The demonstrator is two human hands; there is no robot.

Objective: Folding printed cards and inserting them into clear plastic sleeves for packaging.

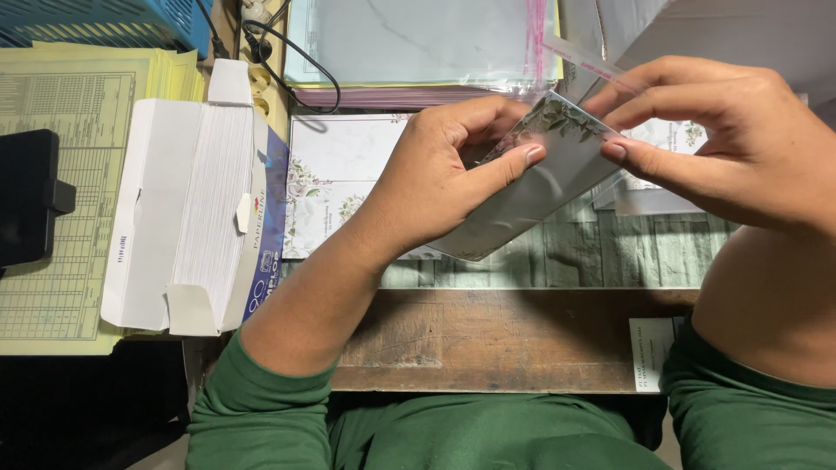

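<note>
My left hand grips a grey card with a leafy floral corner, thumb on its face, fingers behind it. The card sits in a clear plastic sleeve. My right hand pinches the sleeve's top corner beside the card, where a clear flap with a pink adhesive strip sticks up. Both hands hover above the desk surface with its green brick pattern. The lower end of the card points toward the desk's wooden front edge.
An open white box of envelopes lies at left on yellow printed forms. More floral cards lie flat behind my left hand. A stack of clear sleeves and paper lies at the back. A black cable and a black device are nearby.
</note>
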